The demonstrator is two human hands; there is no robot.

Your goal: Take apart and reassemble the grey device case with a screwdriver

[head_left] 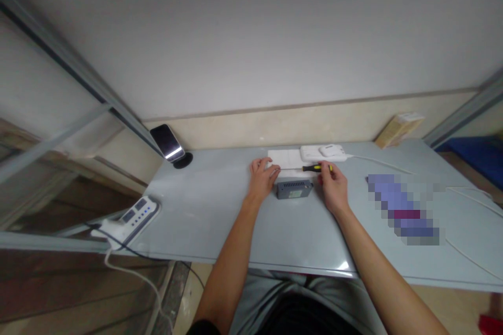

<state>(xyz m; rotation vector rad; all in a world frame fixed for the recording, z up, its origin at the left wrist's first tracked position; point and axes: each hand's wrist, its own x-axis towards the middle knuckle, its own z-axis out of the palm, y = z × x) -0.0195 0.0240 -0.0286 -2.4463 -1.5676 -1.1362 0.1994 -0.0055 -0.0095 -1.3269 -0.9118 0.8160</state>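
A screwdriver [312, 168] with a black and yellow handle and a thin metal shaft lies level between my two hands, above a white sheet of paper [283, 157]. My right hand [333, 184] pinches the end of its handle. At the other end, the thumb and fingertips of my left hand [262, 178] close on the shaft's tip. Just in front of the screwdriver stands a small grey box [294, 189] with a row of vent slots and a pale label. Part of the paper is hidden behind my hands and the tool.
A white power strip [312, 153] with a plug sits behind the screwdriver, its cable running right. Farther out are a phone on a stand [168, 144], another power strip [137, 218], a tan carton [398, 130] and a blurred-out bluish object [401, 204]. A wall backs the table [196, 204].
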